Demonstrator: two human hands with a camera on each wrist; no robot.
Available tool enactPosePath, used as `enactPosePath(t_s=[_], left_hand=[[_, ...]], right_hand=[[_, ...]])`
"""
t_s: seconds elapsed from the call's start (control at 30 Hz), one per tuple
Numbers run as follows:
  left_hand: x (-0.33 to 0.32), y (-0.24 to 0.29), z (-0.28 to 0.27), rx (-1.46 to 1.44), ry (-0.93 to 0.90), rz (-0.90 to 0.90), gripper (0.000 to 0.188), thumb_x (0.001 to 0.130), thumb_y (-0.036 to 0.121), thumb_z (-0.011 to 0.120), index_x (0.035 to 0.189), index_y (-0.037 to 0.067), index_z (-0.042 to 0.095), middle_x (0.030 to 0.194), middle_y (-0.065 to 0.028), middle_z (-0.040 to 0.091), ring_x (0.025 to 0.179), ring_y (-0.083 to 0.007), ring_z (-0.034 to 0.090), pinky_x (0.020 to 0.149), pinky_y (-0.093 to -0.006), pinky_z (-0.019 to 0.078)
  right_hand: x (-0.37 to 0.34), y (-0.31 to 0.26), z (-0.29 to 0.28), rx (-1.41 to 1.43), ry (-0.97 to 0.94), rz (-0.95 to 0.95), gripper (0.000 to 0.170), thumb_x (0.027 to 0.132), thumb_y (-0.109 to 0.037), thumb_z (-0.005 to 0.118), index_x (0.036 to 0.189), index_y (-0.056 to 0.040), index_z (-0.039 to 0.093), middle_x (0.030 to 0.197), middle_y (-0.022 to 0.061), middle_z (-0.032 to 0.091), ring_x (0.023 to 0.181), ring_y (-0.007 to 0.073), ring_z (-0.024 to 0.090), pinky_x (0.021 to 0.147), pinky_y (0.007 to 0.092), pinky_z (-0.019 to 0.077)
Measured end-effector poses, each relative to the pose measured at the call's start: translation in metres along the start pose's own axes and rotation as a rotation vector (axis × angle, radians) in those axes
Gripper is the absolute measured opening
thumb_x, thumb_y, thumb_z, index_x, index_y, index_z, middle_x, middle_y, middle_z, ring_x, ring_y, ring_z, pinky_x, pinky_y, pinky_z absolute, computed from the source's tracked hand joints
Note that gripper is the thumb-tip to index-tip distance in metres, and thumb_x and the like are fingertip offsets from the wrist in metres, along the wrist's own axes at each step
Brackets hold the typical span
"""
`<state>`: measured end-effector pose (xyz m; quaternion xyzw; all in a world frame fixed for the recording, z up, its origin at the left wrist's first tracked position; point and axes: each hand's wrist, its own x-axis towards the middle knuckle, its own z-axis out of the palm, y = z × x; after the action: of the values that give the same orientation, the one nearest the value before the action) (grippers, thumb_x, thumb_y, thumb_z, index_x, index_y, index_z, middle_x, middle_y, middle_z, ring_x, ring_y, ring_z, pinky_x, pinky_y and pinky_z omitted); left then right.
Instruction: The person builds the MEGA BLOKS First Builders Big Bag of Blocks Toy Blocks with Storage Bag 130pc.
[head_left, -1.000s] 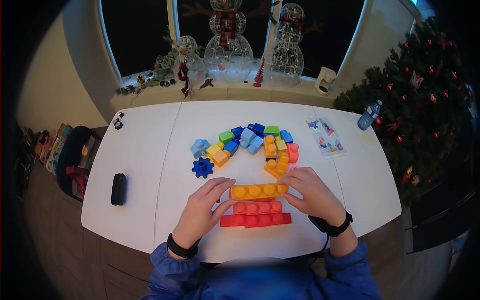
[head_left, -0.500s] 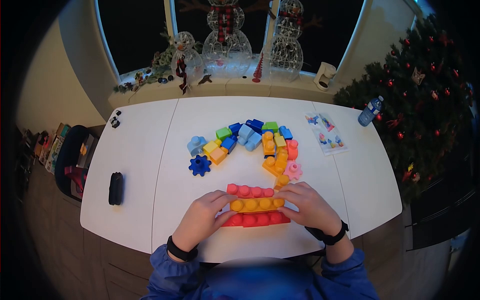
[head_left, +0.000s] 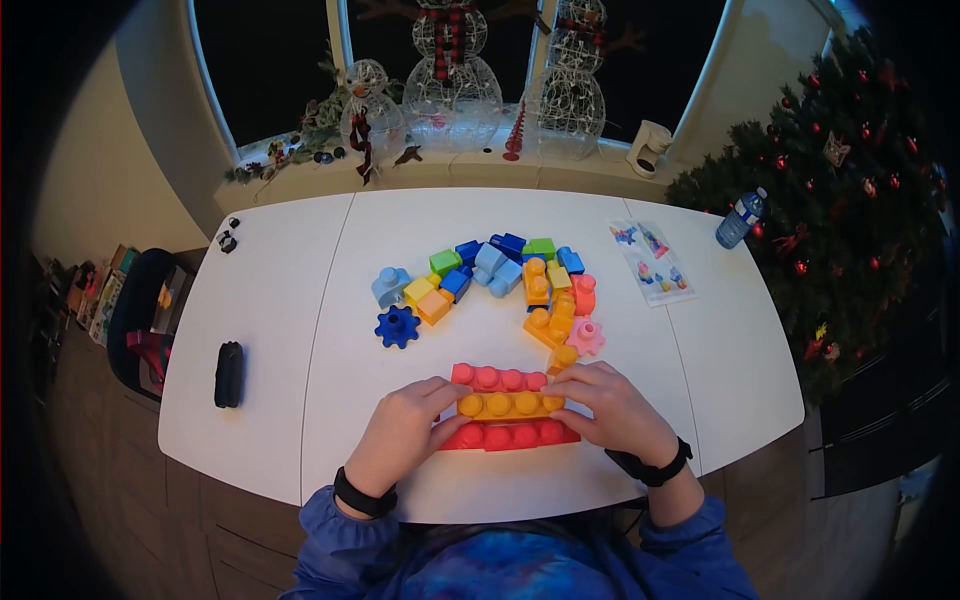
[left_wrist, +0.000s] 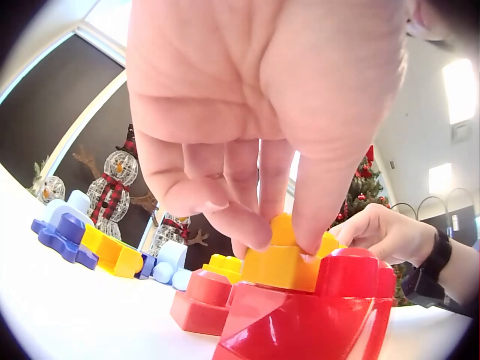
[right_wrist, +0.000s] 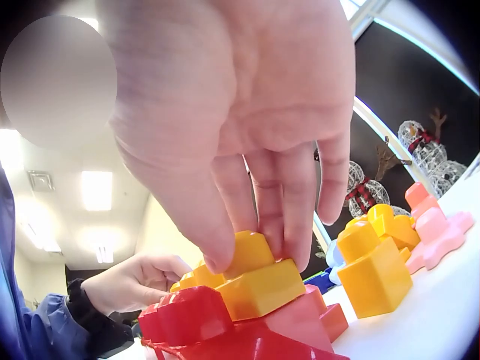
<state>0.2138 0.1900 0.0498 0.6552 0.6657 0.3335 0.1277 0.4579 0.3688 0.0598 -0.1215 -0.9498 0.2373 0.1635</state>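
A long yellow-orange toy building block [head_left: 511, 405] with a single row of studs lies across red blocks. My left hand [head_left: 403, 425] pinches its left end between thumb and fingers. At the opposite end my right hand [head_left: 622, 412] pinches it the same way. Behind it runs a row of pinkish-red studs [head_left: 498, 378]; in front is a red block row [head_left: 515, 436]. The left wrist view has the yellow block [left_wrist: 279, 266] down between a red block [left_wrist: 356, 274] and a lower coral block [left_wrist: 201, 300]. Its underside is hidden.
An arc of loose blocks, blue [head_left: 497, 265], green [head_left: 444, 262] and yellow-orange [head_left: 548, 325], lies beyond the hands. A blue gear-shaped piece [head_left: 397, 327] and a pink one [head_left: 586, 337] flank it. A black case [head_left: 229, 374], picture sheet [head_left: 653, 263] and water bottle [head_left: 740, 218] lie farther out.
Both hands have brought the yellow-orange block toward the person, from over the back red row to between the two rows. The back row's studs and the pink gear have come into view.
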Motion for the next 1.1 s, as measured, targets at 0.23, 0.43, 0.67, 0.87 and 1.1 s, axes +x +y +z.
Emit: enactPosePath(t_s=[0.23, 0.43, 0.67, 0.87, 1.1], left_hand=[[-0.001, 0.001, 0.001, 0.022, 0.023, 0.008, 0.030, 0.086, 0.009, 0.080, 0.114, 0.007, 0.069, 0.100, -0.0098, 0.071, 0.073, -0.0256, 0.068, 0.070, -0.0350, 0.0568], [-0.001, 0.002, 0.002, 0.015, 0.023, -0.002, 0.030, 0.086, 0.010, 0.080, 0.114, 0.007, 0.068, 0.102, -0.0094, 0.071, 0.073, -0.0255, 0.068, 0.069, -0.0354, 0.0566], [-0.002, 0.001, 0.003, 0.020, 0.019, -0.010, 0.030, 0.086, 0.011, 0.080, 0.114, 0.008, 0.068, 0.101, -0.0091, 0.071, 0.072, -0.0250, 0.067, 0.069, -0.0353, 0.0562], [-0.002, 0.002, 0.001, 0.024, 0.011, -0.014, 0.032, 0.086, 0.013, 0.081, 0.115, 0.007, 0.068, 0.104, -0.0096, 0.070, 0.072, -0.0248, 0.067, 0.069, -0.0348, 0.0559], [-0.001, 0.012, -0.011, -0.069, 0.345, -0.003, 0.045, 0.086, 0.010, 0.082, 0.127, 0.004, 0.067, 0.117, -0.0137, 0.068, 0.072, -0.0223, 0.064, 0.067, -0.0310, 0.0538]], right_hand=[[0.011, 0.012, -0.007, 0.027, -0.033, -0.071, 0.024, 0.089, -0.019, 0.076, 0.110, -0.0081, 0.073, 0.107, 0.0081, 0.070, 0.103, 0.0284, 0.065, 0.099, 0.0417, 0.0469], [0.043, 0.035, -0.006, -0.129, -0.166, -0.083, 0.023, 0.090, -0.028, 0.076, 0.104, -0.0101, 0.075, 0.102, 0.0070, 0.073, 0.103, 0.0257, 0.066, 0.103, 0.0434, 0.0415], [0.063, 0.048, 0.012, -0.133, -0.321, -0.034, 0.023, 0.083, -0.026, 0.080, 0.099, -0.0096, 0.076, 0.094, 0.0070, 0.074, 0.099, 0.0256, 0.066, 0.099, 0.0439, 0.0433], [0.063, 0.047, 0.012, -0.146, -0.139, -0.022, 0.020, 0.081, -0.021, 0.079, 0.097, -0.0078, 0.076, 0.094, 0.0072, 0.073, 0.096, 0.0259, 0.067, 0.095, 0.0404, 0.0454], [0.040, 0.011, -0.024, -0.035, 0.225, -0.065, 0.022, 0.083, -0.016, 0.081, 0.102, -0.0080, 0.076, 0.099, 0.0066, 0.075, 0.098, 0.0242, 0.069, 0.097, 0.0384, 0.0457]])
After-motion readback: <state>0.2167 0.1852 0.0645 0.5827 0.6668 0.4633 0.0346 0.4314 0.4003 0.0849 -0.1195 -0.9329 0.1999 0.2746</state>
